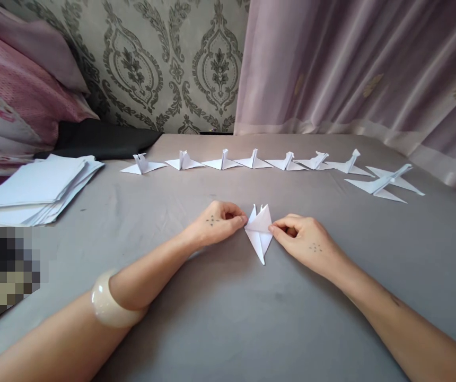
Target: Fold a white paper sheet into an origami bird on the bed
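I have the half-folded paper figure (260, 232) lying flat on the grey surface (220, 318) right in front of me, its long point aimed back at me and two short tips pointing away. My left hand (218, 222) pinches its left edge between thumb and fingertips, and my right hand (305, 241) pinches the right corner the same way, so each grip is closed lightly on the paper, not clenched.

To fold this well, I judge I should keep both pinches level with one another, so the crease runs true across the centre line, and press the paper down against the surface rather than lifting it. The edges should meet exactly before I flatten anything; a slipped corner would show in the wings.

Beyond my hands a row of finished paper birds (252, 160) stands across the surface, well apart from the piece I hold. A stack of blank sheets (37, 188) lies at the far left.
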